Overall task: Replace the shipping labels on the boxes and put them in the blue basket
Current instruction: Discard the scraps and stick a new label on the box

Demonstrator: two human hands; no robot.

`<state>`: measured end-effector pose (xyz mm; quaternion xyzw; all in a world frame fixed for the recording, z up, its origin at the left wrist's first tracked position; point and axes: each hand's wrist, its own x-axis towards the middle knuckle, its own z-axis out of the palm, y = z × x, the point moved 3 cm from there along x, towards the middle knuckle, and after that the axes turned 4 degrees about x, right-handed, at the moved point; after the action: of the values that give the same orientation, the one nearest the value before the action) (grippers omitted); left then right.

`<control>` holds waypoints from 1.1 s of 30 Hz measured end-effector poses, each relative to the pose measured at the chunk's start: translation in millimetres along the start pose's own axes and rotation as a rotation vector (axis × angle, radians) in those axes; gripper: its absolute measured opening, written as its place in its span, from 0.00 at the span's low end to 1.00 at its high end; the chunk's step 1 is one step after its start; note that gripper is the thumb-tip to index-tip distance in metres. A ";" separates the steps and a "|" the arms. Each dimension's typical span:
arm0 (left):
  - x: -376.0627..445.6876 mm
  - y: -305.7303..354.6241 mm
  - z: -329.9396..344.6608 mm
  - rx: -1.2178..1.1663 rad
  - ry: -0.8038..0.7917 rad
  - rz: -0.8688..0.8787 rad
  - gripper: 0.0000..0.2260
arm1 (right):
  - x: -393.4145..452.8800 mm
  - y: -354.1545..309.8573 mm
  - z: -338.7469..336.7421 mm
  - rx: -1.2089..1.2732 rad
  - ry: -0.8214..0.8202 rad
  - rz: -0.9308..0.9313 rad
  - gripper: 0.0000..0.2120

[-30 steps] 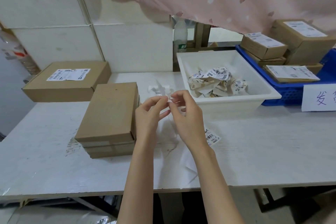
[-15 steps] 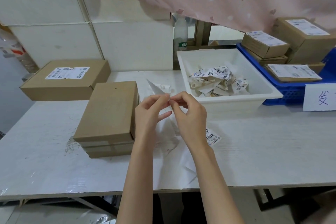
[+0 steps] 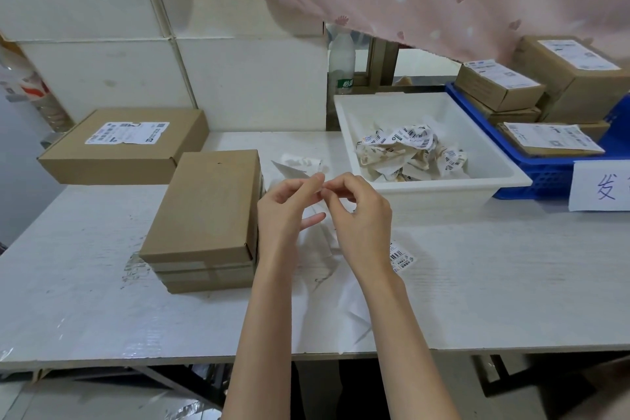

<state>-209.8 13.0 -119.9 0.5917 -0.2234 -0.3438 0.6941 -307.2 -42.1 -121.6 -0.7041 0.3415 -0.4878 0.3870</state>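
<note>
Above the counter [image 3: 102, 283], both hands, left [image 3: 284, 211] and right [image 3: 361, 215], pinch a new label [image 3: 293, 172], just right of the bare box [image 3: 204, 211]; peel slowly, keeping adhesive off itself.

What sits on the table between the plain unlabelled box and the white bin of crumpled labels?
In the head view, both hands, left and right, pinching a white label sheet, sit between the plain box and white bin.
</note>
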 end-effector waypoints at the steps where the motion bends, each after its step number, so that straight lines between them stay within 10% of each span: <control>1: 0.0 -0.2 -0.3 -0.001 0.003 0.001 0.11 | -0.1 -0.1 0.2 0.001 -0.002 0.002 0.05; 33: 6.5 0.5 6.9 0.169 -0.038 0.147 0.07 | 8.0 -6.3 -2.5 0.340 0.025 0.259 0.04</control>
<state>-210.4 3.6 -118.7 0.6237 -0.3072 -0.2831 0.6606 -306.6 -46.5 -112.1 -0.5728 0.3466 -0.4934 0.5553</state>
